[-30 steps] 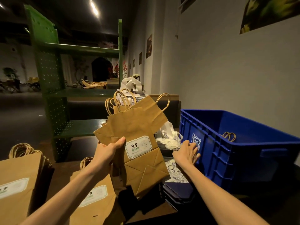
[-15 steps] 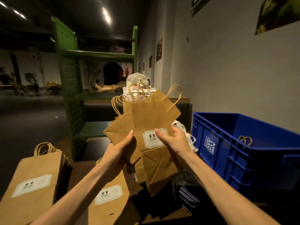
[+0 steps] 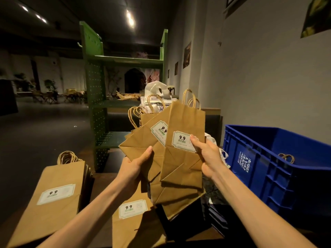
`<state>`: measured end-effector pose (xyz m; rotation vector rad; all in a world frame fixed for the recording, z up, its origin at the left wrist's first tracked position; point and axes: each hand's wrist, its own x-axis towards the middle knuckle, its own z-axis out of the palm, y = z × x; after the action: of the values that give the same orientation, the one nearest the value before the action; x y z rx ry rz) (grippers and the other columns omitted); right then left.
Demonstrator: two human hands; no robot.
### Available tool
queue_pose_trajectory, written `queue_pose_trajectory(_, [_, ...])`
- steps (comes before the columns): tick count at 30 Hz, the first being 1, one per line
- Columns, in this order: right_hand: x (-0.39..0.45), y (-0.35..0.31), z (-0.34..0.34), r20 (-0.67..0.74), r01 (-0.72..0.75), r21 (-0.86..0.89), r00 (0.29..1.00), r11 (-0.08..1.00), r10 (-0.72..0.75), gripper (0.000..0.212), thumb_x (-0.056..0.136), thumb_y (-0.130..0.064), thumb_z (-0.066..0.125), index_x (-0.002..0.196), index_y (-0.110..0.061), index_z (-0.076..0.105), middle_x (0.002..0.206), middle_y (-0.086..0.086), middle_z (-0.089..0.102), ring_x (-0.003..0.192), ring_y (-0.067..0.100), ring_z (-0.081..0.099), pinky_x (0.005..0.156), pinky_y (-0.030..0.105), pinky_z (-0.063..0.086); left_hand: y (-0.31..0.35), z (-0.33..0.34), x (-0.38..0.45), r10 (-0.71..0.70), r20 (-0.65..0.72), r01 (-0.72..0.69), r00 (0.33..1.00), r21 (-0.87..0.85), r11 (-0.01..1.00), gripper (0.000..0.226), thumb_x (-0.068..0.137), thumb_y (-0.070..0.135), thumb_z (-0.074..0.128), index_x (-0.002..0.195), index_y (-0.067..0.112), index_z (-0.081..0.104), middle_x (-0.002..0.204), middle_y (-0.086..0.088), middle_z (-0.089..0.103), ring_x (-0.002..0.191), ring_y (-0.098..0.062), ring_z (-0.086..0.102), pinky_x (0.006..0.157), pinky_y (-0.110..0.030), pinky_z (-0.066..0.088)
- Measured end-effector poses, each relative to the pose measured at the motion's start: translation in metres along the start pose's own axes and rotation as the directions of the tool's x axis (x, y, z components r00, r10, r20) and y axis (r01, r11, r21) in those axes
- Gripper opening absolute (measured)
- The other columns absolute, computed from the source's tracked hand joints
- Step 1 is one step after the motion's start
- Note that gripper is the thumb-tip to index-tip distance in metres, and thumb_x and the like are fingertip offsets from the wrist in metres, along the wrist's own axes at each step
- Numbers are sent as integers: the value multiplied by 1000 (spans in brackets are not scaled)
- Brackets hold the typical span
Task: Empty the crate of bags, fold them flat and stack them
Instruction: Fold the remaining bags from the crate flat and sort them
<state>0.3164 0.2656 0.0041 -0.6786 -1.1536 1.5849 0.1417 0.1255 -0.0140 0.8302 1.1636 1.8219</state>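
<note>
I hold a fan of flat brown paper bags in front of me. My left hand [image 3: 133,168] grips the tilted bags behind [image 3: 141,140] at their lower left, thumb on the front. My right hand [image 3: 208,154] pinches the front bag [image 3: 184,169], thumb on its white "9.9" label; this bag stands almost upright. The blue crate [image 3: 268,169] sits at the right, and one bag's twine handle [image 3: 287,157] pokes above its rim. Two stacks of flat bags lie on the table: one at far left [image 3: 52,199], one below my hands [image 3: 132,222].
A green metal shelf unit [image 3: 96,104] stands behind the table. White plastic bags [image 3: 155,90] and more handled bags are piled behind the ones I hold. Dark flat items [image 3: 215,212] lie stacked beside the crate. A grey wall runs along the right.
My right hand came off the crate's edge and took hold of the front bag, then drew it right and upright, apart from the bags in my left hand.
</note>
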Motion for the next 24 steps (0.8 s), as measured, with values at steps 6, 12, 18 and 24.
queue_pose_trajectory(6, [0,9,13,-94,-32,49,995,998,37,33,88,-20,74,116,-5,63,94,12,78,86,24,76,81,44,61,-1,2,-14,-104,176,93,979,69,993,44,76,30,74,116,18,64,95,-2,78,83,-18,75,70,-33,55])
queue_pose_trajectory(12, [5,16,17,-318,-27,147,945,989,73,35,90,-21,74,119,-6,61,95,13,74,85,25,72,64,34,58,0,-3,-12,-114,179,107,977,51,993,51,78,30,79,123,14,61,105,-13,75,95,-30,72,76,-40,60])
queue_pose_trajectory(18, [11,4,10,-409,-73,198,900,978,150,42,94,-26,66,127,-13,46,120,12,57,115,29,52,104,47,41,0,-11,-16,-89,150,69,985,129,989,52,72,11,83,118,7,60,96,-13,76,85,-26,73,66,-35,58])
queue_pose_trajectory(24, [7,-19,-10,-134,-72,99,987,992,85,41,88,-26,75,124,-11,62,109,16,74,101,33,71,84,52,58,16,-24,-9,-14,99,1,995,134,991,43,70,7,79,111,3,65,91,-13,77,76,-23,74,58,-29,58])
